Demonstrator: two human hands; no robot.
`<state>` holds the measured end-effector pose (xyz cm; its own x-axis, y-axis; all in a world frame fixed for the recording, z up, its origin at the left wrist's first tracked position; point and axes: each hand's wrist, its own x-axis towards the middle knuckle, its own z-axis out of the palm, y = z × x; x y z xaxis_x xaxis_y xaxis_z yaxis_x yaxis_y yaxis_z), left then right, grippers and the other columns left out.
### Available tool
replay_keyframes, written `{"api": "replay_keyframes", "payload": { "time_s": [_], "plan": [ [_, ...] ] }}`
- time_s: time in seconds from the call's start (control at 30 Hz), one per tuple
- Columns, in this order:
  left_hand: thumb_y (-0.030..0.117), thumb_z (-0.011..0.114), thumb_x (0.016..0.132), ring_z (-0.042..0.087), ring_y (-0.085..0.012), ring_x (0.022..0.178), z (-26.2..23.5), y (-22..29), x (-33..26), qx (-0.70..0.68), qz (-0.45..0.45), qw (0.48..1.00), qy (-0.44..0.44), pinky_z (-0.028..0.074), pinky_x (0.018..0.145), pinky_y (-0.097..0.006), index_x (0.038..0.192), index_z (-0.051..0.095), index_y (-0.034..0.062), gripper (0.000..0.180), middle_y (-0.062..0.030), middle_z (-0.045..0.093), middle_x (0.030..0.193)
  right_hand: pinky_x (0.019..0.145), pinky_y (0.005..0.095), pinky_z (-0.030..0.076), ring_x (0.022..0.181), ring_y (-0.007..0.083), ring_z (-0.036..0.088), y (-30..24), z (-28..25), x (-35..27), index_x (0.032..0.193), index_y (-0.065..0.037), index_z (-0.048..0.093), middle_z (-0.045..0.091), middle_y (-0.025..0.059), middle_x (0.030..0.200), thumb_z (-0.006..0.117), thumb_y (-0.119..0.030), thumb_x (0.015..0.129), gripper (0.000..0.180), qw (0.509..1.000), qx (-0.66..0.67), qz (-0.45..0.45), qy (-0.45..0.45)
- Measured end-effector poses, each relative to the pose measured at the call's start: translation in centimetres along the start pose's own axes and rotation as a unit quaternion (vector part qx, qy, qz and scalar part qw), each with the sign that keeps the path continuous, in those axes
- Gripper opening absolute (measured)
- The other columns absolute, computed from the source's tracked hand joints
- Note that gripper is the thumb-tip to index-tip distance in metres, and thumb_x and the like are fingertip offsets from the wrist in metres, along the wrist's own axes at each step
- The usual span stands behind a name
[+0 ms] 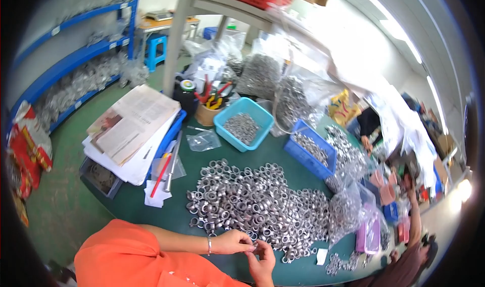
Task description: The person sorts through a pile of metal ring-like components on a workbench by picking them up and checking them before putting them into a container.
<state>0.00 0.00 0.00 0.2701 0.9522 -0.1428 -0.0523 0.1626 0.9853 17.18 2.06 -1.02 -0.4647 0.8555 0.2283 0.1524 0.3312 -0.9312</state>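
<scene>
A large heap of small metal rings [262,203] lies on the green table [172,213]. My left hand [233,242], with a bracelet on the wrist, meets my right hand [263,260] at the heap's near edge. Both pinch a small metal ring [255,246] between their fingertips. My orange sleeve fills the lower left.
A light blue bin [244,123] and a darker blue bin [309,154] hold more rings. Clear bags of rings [345,208] lie at the right. A stack of newspapers [132,130] sits at the left. Blue shelving [65,64] stands beyond it. Another person's arm [415,221] reaches in at the right.
</scene>
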Motion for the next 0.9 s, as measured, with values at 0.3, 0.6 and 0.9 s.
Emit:
{"api": "replay_keyframes", "payload": {
  "time_s": [0.3, 0.6, 0.9],
  "plan": [
    [0.023, 0.064, 0.080, 0.059, -0.0130, 0.073, -0.4, -1.8, -1.5, 0.024, 0.104, 0.991, 0.078, 0.046, 0.066, -0.026, 0.084, 0.063, 0.0018, 0.022, -0.0058, 0.062, 0.078, 0.067, 0.0215, 0.047, 0.080, 0.0091, 0.053, -0.7, 1.0, -0.1, 0.111, 0.000, 0.048, 0.052, 0.0024, 0.090, 0.068, 0.007, 0.070, 0.047, 0.997, -0.062, 0.046, -0.017],
    [0.024, 0.061, 0.079, 0.057, -0.0259, 0.068, 0.1, -1.6, -1.5, 0.002, 0.202, 0.957, 0.207, 0.044, 0.062, -0.034, 0.074, 0.060, 0.0001, 0.025, -0.0111, 0.058, 0.073, 0.076, 0.0245, 0.047, 0.086, 0.0134, 0.057, -3.0, 2.3, 1.4, 0.111, 0.002, 0.048, 0.058, 0.0068, 0.096, 0.063, 0.005, 0.076, 0.038, 0.998, -0.020, 0.053, -0.008],
    [0.023, 0.060, 0.078, 0.056, -0.0268, 0.070, 0.4, -1.8, -1.4, -0.034, 0.220, 0.937, 0.270, 0.044, 0.062, -0.035, 0.071, 0.058, 0.0001, 0.025, -0.0114, 0.056, 0.075, 0.079, 0.0248, 0.045, 0.089, 0.0134, 0.056, -4.1, 3.8, 2.5, 0.110, 0.002, 0.048, 0.057, 0.0075, 0.098, 0.061, 0.003, 0.079, 0.034, 0.997, -0.046, 0.058, 0.001]
  ]
}}
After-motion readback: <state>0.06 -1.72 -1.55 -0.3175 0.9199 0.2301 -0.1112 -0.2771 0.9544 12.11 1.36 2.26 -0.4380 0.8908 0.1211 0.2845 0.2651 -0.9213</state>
